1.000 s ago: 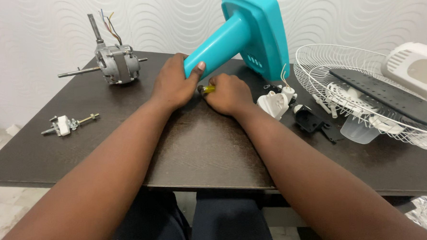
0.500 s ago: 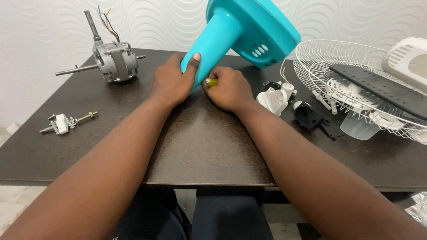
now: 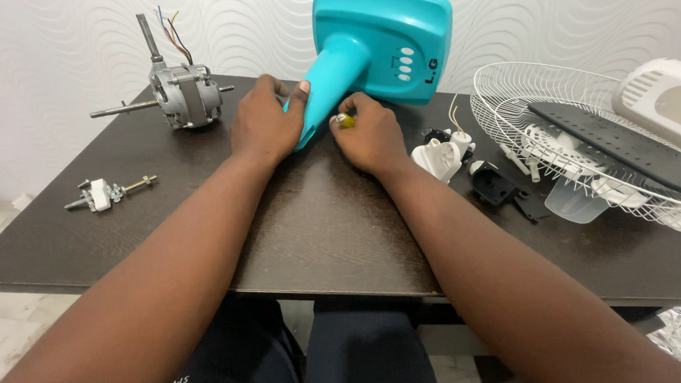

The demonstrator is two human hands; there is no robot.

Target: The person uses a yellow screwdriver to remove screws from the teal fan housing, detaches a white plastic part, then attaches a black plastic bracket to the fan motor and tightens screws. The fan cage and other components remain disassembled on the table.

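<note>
The turquoise plastic fan base (image 3: 380, 48) has tipped upright on the dark surface (image 3: 319, 231); left hand (image 3: 265, 122) clasps its neck, right hand (image 3: 368, 133) pinches a yellow-handled tool (image 3: 344, 121).

Open dark surface (image 3: 319, 231) across the near middle, between the two forearms and down to the front edge: free passage there. Blocked at the far middle by the teal fan base (image 3: 380, 48), tilted up on its neck, with the left hand (image 3: 265, 126) and right hand (image 3: 369, 137) pressed against that neck. Far left taken by the grey motor (image 3: 179, 91), shaft jutting leftward; a clear lane between it and the small bolt assembly (image 3: 99, 194) near the left edge. Right side crowded: white plastic parts (image 3: 442, 156) and black plastic pieces (image 3: 497, 188) just beside the right wrist, then the white wire grille (image 3: 574, 97) holding a black panel (image 3: 622, 145). Narrow strip free along the right front edge.
</note>
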